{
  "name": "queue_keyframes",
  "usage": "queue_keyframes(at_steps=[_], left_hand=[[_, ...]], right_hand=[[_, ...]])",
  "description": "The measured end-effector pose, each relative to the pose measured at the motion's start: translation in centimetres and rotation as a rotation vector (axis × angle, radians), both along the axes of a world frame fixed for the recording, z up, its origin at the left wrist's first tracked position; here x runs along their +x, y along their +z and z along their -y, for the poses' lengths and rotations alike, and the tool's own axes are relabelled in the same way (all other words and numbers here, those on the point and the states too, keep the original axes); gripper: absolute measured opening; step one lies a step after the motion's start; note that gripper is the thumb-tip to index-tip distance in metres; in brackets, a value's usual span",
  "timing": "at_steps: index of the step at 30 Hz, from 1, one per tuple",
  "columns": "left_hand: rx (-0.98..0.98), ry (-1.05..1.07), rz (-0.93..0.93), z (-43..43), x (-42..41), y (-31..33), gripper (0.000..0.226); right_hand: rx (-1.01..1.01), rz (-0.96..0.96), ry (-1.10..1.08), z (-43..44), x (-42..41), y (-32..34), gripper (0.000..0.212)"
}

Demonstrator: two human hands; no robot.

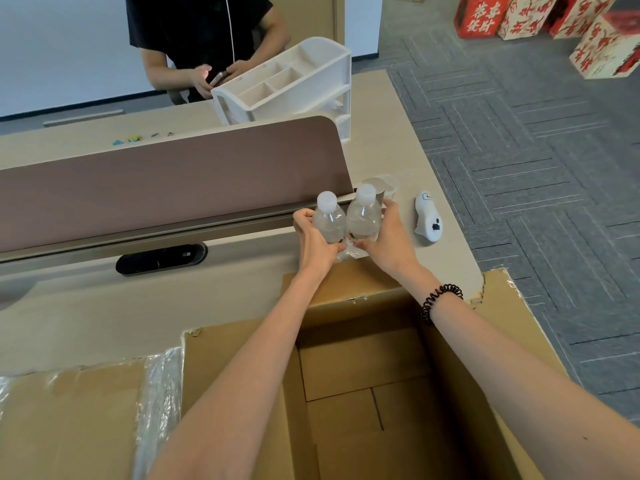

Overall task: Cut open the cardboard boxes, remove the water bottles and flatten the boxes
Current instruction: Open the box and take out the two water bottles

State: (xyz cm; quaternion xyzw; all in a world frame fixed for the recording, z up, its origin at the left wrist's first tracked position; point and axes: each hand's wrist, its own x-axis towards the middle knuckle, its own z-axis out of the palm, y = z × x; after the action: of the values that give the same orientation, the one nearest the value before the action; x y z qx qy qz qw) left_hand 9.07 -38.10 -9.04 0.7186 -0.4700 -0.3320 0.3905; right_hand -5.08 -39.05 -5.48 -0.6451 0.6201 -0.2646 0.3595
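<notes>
Two clear water bottles with white caps stand side by side on the desk by the brown divider. My left hand (313, 242) grips the left bottle (329, 220) and my right hand (389, 237) grips the right bottle (363, 216). Crumpled clear plastic wrap (349, 249) lies under them between my thumbs. In front of me sits the opened cardboard box (360, 382), flaps out, its inside showing no bottles. A second cardboard box (69, 420) with tape over its seam lies at the lower left.
A white box cutter (428, 216) lies on the desk right of the bottles. A white drawer organiser (294, 77) stands behind the divider (173, 181). A person holding a phone stands across the desk. Red printed boxes (540, 19) sit on the carpet at the far right.
</notes>
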Motion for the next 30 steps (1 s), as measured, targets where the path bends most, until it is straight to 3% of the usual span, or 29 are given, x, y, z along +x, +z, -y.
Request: queue_keyframes(at_steps=[7,11,15,18,24,30], left_hand=[[0.137,0.102,0.055,-2.7,0.2,2.9,0.079],[0.174,0.115,0.187,-4.6,-0.2,3.5,0.054],[0.087,-0.053,0.297,-7.6,-1.7,4.5,0.023],[-0.007,-0.214,0.381,-10.7,-3.3,5.3,0.018],[-0.159,-0.217,0.493,-16.8,-7.8,5.3,0.025],[-0.027,-0.211,0.332,-21.7,-13.7,5.5,0.032]], right_hand=[[-0.056,-0.164,0.078,-3.6,-2.9,2.4,0.054],[-0.114,-0.19,0.109,-5.2,-4.1,2.5,0.033],[-0.185,-0.176,0.163,-7.6,-6.2,2.5,0.015],[-0.225,-0.124,0.177,-9.6,-8.3,2.8,0.011],[-0.348,-0.092,0.195,-14.0,-15.1,3.1,0.019],[-0.329,-0.131,0.207,-16.5,-22.2,1.5,0.022]])
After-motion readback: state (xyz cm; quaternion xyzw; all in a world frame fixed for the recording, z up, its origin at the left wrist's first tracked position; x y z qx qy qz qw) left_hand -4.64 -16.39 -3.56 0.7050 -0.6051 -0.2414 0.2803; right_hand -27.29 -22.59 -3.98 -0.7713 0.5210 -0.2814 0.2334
